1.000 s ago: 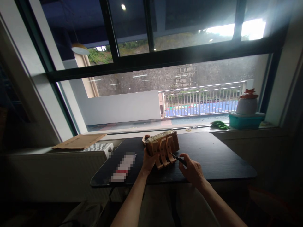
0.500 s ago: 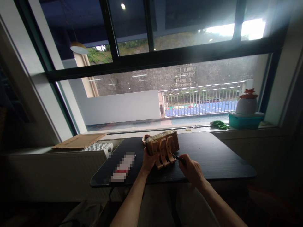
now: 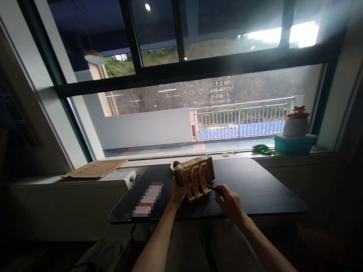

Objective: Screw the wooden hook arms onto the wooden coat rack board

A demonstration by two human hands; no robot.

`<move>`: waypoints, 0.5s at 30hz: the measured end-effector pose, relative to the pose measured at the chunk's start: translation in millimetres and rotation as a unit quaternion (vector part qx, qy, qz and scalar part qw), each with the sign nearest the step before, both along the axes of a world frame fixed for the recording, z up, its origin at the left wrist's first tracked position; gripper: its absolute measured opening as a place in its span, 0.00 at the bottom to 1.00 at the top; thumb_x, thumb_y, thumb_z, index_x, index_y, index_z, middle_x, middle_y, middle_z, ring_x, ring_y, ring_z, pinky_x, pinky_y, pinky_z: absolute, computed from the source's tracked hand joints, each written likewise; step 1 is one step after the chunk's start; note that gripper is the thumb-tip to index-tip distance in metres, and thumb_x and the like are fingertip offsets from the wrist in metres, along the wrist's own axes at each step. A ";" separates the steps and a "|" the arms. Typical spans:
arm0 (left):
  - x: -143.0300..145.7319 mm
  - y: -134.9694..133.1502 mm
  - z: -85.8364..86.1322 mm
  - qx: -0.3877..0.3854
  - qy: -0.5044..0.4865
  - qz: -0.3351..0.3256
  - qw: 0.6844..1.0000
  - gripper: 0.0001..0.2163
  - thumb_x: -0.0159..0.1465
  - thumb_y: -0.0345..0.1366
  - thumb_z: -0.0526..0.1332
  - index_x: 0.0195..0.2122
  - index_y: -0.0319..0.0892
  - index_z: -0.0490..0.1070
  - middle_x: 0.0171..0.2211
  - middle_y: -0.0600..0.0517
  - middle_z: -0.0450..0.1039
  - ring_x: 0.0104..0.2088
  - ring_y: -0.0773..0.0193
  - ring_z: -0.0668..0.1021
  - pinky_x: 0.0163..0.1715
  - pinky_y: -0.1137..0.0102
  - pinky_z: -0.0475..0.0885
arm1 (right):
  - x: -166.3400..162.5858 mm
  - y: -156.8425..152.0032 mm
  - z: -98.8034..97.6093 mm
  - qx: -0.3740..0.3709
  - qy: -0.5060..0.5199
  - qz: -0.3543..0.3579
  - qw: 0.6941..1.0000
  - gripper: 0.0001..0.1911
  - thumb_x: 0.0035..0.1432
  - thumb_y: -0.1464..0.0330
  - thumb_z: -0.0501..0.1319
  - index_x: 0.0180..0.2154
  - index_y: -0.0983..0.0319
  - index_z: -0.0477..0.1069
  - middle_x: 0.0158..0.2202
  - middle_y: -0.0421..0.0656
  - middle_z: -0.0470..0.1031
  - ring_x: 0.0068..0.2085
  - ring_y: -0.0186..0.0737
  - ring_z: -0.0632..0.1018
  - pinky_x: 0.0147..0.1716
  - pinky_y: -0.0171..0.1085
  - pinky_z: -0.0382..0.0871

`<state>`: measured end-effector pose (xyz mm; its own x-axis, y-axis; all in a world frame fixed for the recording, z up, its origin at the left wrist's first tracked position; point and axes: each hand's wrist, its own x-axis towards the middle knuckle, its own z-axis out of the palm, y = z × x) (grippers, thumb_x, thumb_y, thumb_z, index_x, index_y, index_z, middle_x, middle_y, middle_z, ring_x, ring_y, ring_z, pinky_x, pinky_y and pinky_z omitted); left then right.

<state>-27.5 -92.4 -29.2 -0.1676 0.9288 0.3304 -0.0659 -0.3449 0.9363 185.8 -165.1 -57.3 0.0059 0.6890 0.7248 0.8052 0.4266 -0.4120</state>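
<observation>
"Left hand (image 3: 178,193)?"
"My fingers are clamped on the brown block's (image 3: 210,169) left end, over the black table (image 3: 263,189). Three curved wooden pieces (image 3: 195,181) line its front."
"Right hand (image 3: 231,201)?"
"Fingers closed round a dark tool (image 3: 217,191), tip at the rightmost piece."

Three curved wooden hooks (image 3: 195,183) are lined up against a tilted, shiny-topped brown block (image 3: 210,169); a slim dark tool (image 3: 213,188) is angled at the rightmost.

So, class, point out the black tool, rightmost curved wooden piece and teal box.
Black tool (image 3: 213,188), head view: its handle.
Rightmost curved wooden piece (image 3: 202,178), head view: its middle.
Teal box (image 3: 293,146), head view: front wall.
</observation>
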 end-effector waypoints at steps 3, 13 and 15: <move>-0.1 0.2 -0.4 -0.004 -0.002 0.000 1.000 0.28 0.45 0.31 0.72 0.46 0.41 0.63 0.39 0.49 0.74 0.41 0.55 0.78 0.39 0.63 0.75 | 0.4 1.3 -1.7 0.000 0.007 -0.003 1.000 0.08 0.59 0.66 0.53 0.40 0.58 0.67 0.35 0.40 0.77 0.32 0.38 0.78 0.31 0.34 0.67; 1.2 -5.3 6.2 -0.015 0.013 0.007 1.000 0.28 0.46 0.29 0.71 0.47 0.41 0.62 0.40 0.49 0.74 0.42 0.55 0.77 0.39 0.64 0.74 | -0.8 -2.8 5.2 -0.048 -0.038 -0.043 0.997 0.12 0.64 0.60 0.48 0.41 0.58 0.66 0.29 0.40 0.77 0.29 0.42 0.79 0.27 0.36 0.64; 1.2 -4.6 5.4 -0.015 0.014 0.007 1.000 0.27 0.46 0.29 0.71 0.46 0.41 0.62 0.40 0.49 0.74 0.42 0.55 0.77 0.39 0.64 0.74 | -1.6 -4.4 6.3 -0.047 -0.043 -0.046 0.997 0.11 0.61 0.62 0.51 0.44 0.58 0.65 0.31 0.40 0.78 0.29 0.43 0.79 0.27 0.36 0.64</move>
